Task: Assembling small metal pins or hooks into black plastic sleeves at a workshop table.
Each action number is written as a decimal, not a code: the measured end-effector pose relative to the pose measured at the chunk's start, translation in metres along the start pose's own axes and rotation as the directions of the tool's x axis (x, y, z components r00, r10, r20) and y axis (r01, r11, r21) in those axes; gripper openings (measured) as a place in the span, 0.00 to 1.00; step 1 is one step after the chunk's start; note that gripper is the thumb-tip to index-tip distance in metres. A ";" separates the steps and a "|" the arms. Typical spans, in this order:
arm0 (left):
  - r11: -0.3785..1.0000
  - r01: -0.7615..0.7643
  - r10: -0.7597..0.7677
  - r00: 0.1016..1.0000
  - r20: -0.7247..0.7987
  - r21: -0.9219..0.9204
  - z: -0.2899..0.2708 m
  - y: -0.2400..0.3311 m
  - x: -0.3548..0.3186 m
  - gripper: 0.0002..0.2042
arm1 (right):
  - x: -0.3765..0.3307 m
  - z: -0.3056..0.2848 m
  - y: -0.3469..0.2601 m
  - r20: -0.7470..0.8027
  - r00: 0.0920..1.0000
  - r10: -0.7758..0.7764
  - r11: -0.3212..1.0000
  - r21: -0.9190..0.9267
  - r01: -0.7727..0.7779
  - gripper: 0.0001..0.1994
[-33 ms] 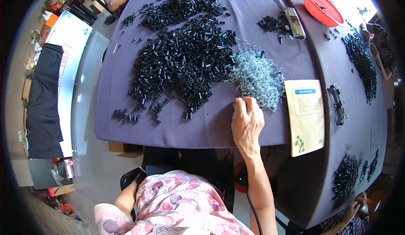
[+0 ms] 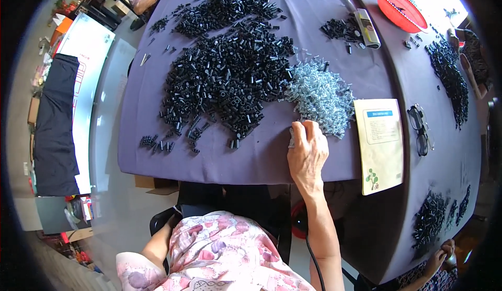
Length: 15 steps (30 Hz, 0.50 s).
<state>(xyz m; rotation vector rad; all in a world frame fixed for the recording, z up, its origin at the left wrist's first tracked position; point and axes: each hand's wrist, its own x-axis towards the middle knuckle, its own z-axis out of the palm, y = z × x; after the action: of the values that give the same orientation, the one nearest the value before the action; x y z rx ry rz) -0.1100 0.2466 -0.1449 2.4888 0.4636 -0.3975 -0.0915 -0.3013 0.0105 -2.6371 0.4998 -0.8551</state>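
Observation:
My right hand (image 2: 307, 152) rests on the purple cloth at the near edge of a pile of small clear pieces (image 2: 321, 95), which look like short springs or coils. Its fingers are curled down and closed; their tips are hidden beneath the knuckles. A few clear pieces show just beside the index finger. Left of this pile, and touching it, lies a large heap of short black tubular caps (image 2: 219, 77). A few black caps (image 2: 157, 143) lie apart near the front left. Only my left upper arm and elbow show; the left hand is out of sight.
A yellow printed packet (image 2: 379, 147) and eyeglasses (image 2: 420, 129) lie to the right. Beyond are a small box (image 2: 367, 28) and a red basket (image 2: 401, 9). Other people's hands (image 2: 442, 255) are at the right rim, near more black pieces (image 2: 431, 220). A cable runs along my right forearm.

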 end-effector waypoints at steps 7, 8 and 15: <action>1.000 0.026 -0.026 0.999 0.027 -0.006 -0.001 0.008 -0.005 0.09 | -0.001 -0.007 0.002 0.082 0.993 0.083 0.988 0.124 -0.093 0.25; 1.000 0.031 -0.031 0.999 0.032 -0.006 -0.001 0.010 -0.005 0.09 | -0.001 -0.006 0.004 0.087 0.993 0.085 0.987 0.126 -0.096 0.25; 0.998 0.055 -0.054 0.998 0.023 -0.025 -0.010 0.012 -0.017 0.09 | 0.000 -0.009 0.006 0.062 0.995 0.079 0.980 0.180 -0.089 0.20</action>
<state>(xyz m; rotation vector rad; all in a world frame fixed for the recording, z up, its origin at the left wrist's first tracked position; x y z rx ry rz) -0.1188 0.2385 -0.1248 2.4487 0.5250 -0.4374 -0.0982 -0.3079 0.0151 -2.4475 0.4899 -0.7627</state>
